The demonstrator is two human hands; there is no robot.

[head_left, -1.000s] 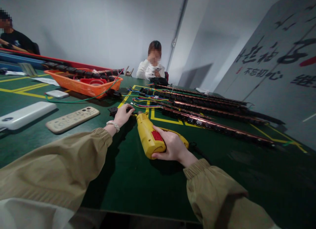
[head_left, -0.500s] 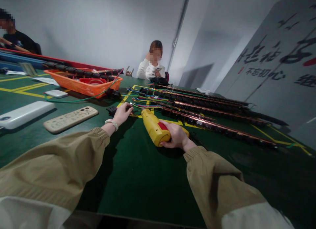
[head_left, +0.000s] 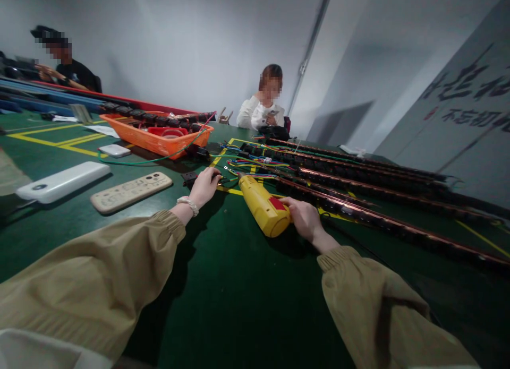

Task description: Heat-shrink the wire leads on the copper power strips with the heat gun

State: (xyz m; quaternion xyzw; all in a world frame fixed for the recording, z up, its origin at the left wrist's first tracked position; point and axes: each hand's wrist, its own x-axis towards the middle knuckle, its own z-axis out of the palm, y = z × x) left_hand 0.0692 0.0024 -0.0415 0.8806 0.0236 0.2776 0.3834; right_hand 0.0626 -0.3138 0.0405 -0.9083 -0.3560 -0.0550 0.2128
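Grey wall [head_left: 179,50] | green table [head_left: 239,284] | 1 lettered panel [head_left: 458,103]

Shows a beige phone [head_left: 130,192] near a long white device [head_left: 66,181] on the green table [head_left: 239,284] — a small white case [head_left: 115,150] farther back. Also shows a person in black [head_left: 77,74], a person in white [head_left: 261,111] — and dark writing [head_left: 474,117] on the right.

So the yellow plastic heat-gun-shaped tool [head_left: 265,207] looks smooth with a soft sheen, and the shallow orange plastic basket [head_left: 159,140] is pretty shiny. The long white rounded device [head_left: 64,182] seems like glossy plastic too. Long coppery strips [head_left: 338,202] have a bright metallic gleam, the tan elasticated sleeve [head_left: 99,273] is creased matt cloth, and the green worktop [head_left: 239,305] is smooth, faintly glossy.
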